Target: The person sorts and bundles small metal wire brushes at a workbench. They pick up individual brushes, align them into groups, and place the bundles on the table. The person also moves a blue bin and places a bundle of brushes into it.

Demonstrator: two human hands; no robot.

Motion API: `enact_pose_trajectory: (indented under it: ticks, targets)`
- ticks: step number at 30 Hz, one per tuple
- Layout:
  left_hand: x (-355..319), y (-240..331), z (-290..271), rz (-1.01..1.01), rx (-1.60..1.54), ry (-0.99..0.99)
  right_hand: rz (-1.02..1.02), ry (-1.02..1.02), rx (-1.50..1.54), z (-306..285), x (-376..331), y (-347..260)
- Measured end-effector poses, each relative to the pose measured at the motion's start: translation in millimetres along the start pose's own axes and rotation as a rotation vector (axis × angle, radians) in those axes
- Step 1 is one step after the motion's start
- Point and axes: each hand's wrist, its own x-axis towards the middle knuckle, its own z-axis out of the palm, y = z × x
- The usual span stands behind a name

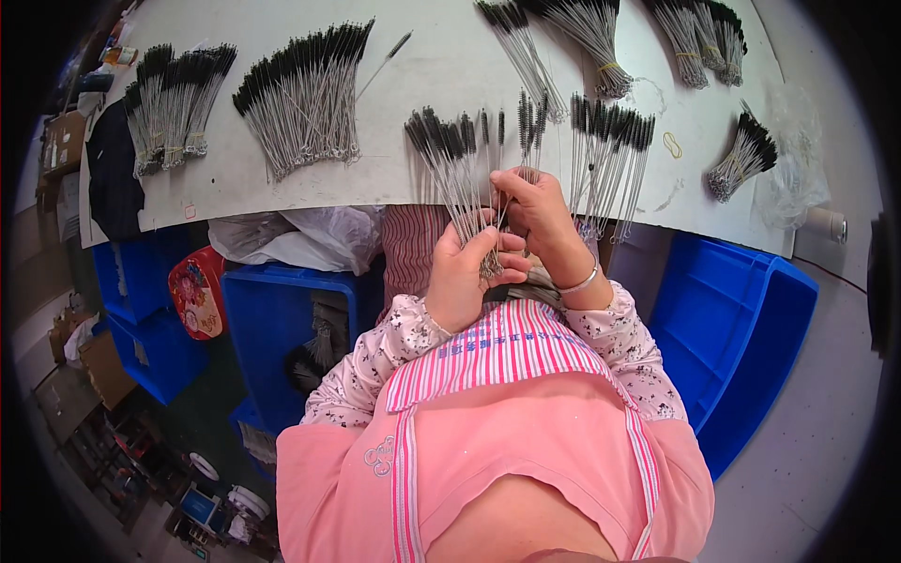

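Observation:
My left hand (462,274) is closed round the looped wire ends of a bunch of thin wire brushes (449,155), their black bristle heads fanned out toward the table. Beside it my right hand (542,218) pinches thin wire stems between thumb and fingers, close above the left fingers. Several brush heads (531,122) stick out past the right hand; whether it holds all of them I cannot tell. Just to the right, a loose group of the same brushes (610,150) lies at the table's near edge, wire loops toward me.
On the white table (394,178) lie a wide fan of brushes (305,98), tied bundles (178,108) at left, more bundles (587,38) at the back, a small bundle (741,158) and a rubber band (672,144). Blue bins (727,328) flank me; a red stool (198,293) stands left.

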Motion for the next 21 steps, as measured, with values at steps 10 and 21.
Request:
enact_pose_trajectory:
  ticks: [10,21]
  targets:
    - [-2,2,-1,-0.008,0.014,-0.010,0.048,0.019,-0.005,1,-9,-6]
    - [-6,13,-5,-0.058,-0.038,-0.065,0.071,0.018,0.199,-15,-16,-2]
